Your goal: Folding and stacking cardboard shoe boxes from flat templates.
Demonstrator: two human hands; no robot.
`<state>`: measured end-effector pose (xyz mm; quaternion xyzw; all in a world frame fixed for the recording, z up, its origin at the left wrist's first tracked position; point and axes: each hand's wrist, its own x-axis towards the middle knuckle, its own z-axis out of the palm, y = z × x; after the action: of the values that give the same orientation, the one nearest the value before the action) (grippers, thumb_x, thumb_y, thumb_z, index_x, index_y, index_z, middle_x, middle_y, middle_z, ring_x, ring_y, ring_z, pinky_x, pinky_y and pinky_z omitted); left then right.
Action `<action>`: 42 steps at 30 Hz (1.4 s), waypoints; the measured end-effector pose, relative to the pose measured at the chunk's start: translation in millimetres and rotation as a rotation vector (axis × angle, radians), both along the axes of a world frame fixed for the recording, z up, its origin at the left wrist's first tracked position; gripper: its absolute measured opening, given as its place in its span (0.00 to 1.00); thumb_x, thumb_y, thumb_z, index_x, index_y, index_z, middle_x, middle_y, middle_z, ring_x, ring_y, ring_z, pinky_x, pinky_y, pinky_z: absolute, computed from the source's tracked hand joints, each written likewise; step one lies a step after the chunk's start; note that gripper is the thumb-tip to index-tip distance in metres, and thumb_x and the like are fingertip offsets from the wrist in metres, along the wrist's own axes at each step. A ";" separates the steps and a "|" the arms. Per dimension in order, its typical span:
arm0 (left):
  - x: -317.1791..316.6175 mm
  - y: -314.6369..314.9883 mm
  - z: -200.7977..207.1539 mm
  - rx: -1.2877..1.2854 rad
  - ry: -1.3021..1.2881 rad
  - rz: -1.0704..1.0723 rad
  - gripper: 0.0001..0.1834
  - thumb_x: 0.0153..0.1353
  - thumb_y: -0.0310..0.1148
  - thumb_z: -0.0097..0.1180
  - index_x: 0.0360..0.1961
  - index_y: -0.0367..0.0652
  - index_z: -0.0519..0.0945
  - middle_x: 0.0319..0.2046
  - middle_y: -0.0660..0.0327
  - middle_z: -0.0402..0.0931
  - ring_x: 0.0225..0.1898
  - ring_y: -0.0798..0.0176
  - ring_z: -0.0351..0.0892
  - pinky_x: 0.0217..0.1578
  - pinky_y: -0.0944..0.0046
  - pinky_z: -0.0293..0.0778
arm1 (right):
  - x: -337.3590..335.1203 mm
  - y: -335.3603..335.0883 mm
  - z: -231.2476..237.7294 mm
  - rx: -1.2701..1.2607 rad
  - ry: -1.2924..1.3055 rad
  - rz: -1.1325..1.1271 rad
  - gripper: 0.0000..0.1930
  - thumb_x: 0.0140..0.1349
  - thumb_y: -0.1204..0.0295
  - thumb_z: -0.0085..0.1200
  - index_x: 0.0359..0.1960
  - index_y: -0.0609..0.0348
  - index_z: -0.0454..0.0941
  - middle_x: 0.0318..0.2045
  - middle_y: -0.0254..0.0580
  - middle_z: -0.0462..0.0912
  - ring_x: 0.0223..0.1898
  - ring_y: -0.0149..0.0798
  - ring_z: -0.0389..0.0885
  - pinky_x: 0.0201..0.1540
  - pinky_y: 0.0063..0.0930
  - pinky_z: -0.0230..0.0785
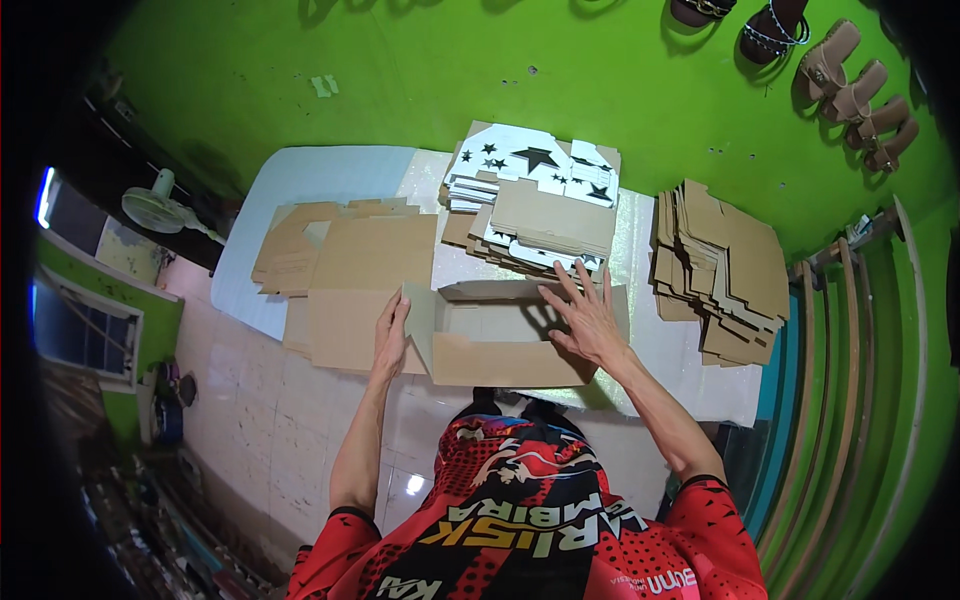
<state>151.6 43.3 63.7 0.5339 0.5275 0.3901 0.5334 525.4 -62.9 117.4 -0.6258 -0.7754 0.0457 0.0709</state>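
Note:
A brown cardboard box, partly folded up with its inside showing, stands at the near edge of the table in front of me. A wide flat lid panel spreads out to its left. My left hand grips the upright cardboard at the box's left end, its fingers close together along the edge. Over the right end is my right hand, fingers spread, touching the cardboard there. Just behind the box lies a stack of flat cardboard blanks, some white with black stars.
More flat brown blanks lie at the table's left. A leaning stack of cut cardboard sits at the right. A white fan stands beyond the left end. Sandals hang on the green wall, and a wooden rack is at the right.

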 end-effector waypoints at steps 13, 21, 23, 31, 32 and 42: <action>10.4 -10.8 0.9 0.038 0.014 0.006 0.32 0.77 0.46 0.52 0.74 0.35 0.69 0.73 0.48 0.67 0.74 0.54 0.65 0.73 0.58 0.60 | -7.4 8.5 -19.8 0.031 0.084 -0.027 0.64 0.36 0.48 0.82 0.80 0.26 0.57 0.84 0.41 0.42 0.83 0.59 0.36 0.78 0.78 0.25; 30.7 -32.2 8.2 0.201 0.137 -0.127 0.35 0.81 0.53 0.37 0.75 0.35 0.66 0.78 0.44 0.57 0.80 0.47 0.52 0.78 0.55 0.46 | -4.4 10.9 -28.5 0.033 0.060 -0.067 0.68 0.32 0.46 0.83 0.81 0.25 0.54 0.84 0.41 0.41 0.83 0.58 0.37 0.78 0.78 0.25; 30.7 -42.2 -0.1 0.290 0.206 -0.213 0.36 0.80 0.54 0.36 0.78 0.39 0.62 0.80 0.44 0.51 0.82 0.45 0.45 0.79 0.49 0.39 | -4.0 11.6 -30.1 0.029 0.057 -0.071 0.68 0.32 0.46 0.83 0.81 0.25 0.54 0.84 0.42 0.41 0.83 0.58 0.37 0.78 0.78 0.25; 50.7 -69.6 -30.3 0.425 0.858 -0.548 0.40 0.75 0.56 0.49 0.81 0.54 0.56 0.82 0.49 0.45 0.83 0.45 0.39 0.77 0.32 0.31 | -2.3 10.5 -24.0 0.011 0.071 -0.093 0.61 0.40 0.41 0.78 0.80 0.26 0.57 0.83 0.42 0.43 0.83 0.58 0.38 0.78 0.78 0.25; 51.0 -70.3 -34.2 0.433 0.884 -0.545 0.40 0.74 0.57 0.49 0.82 0.56 0.56 0.83 0.50 0.43 0.83 0.45 0.38 0.77 0.30 0.31 | -2.9 8.5 -20.6 0.010 0.069 -0.098 0.61 0.40 0.41 0.78 0.80 0.26 0.57 0.83 0.42 0.43 0.83 0.58 0.38 0.78 0.78 0.25; 65.3 -44.6 -27.5 0.437 0.924 -0.396 0.41 0.74 0.57 0.50 0.82 0.60 0.54 0.84 0.50 0.32 0.83 0.41 0.26 0.71 0.19 0.23 | 6.3 -94.7 -43.1 0.430 0.579 -0.677 0.53 0.66 0.42 0.59 0.81 0.62 0.47 0.80 0.60 0.51 0.81 0.60 0.48 0.81 0.58 0.30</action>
<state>217.0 -1.3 36.2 0.8372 0.5028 0.1077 0.1862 531.7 -157.6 74.2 -0.7752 -0.4690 0.0310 0.4220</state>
